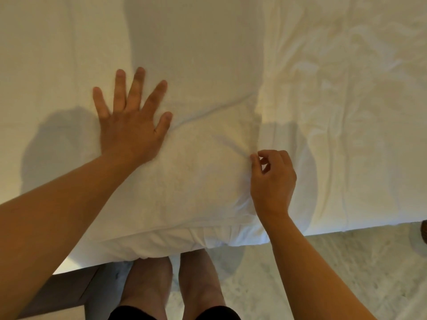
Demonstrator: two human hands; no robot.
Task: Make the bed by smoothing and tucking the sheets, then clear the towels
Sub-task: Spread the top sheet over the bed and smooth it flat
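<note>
I see the white sheet (pixel 208 54) spread over the bed, its near edge running left to right just above my legs (pixel 171 285). My left hand (pixel 131 128) presses flat on it, fingers spread and pointing away from me. My right hand (pixel 272 179) pinches a fold of sheet between thumb and forefinger. The right side is wrinkled; carpet (pixel 346 262) lies below the edge.

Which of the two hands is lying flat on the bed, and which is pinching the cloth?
The left hand lies flat, fingers spread, on the sheet. The right hand differs: its fingers are curled, fingertips pinching a fold near the bed's edge.
</note>
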